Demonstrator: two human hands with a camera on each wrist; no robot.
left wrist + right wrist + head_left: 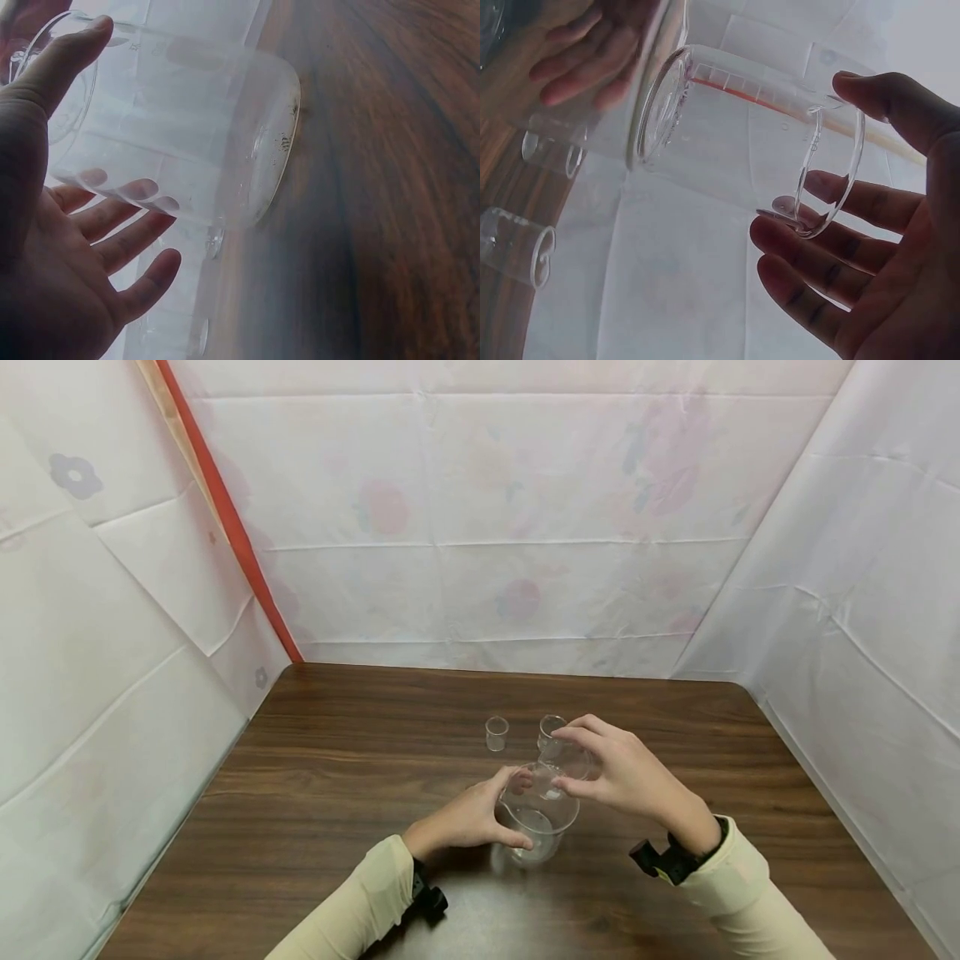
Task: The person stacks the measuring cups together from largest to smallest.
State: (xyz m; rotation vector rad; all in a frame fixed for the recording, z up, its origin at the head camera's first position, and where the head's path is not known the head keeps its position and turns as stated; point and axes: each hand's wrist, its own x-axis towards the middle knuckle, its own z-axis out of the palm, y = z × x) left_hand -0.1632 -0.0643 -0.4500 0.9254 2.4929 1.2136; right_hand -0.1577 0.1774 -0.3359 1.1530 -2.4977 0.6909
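Note:
A large clear glass beaker (537,828) stands on the table, and my left hand (471,814) grips it near the top. The left wrist view shows the thumb (79,49) along one side and the fingertips against the opposite wall of that beaker (172,127). My right hand (626,770) holds a smaller clear beaker (574,762) by its rim, thumb on one side and fingers on the other. This smaller beaker (727,142) is tilted, with its base right at the mouth of the large one. Pale graduation marks show on its wall.
Two small clear beakers stand upright behind the hands, one at the left (496,735) and one at the right (548,732), close to my right fingertips. The brown wooden table (337,793) ends at white cloth walls (480,593) at the back and sides.

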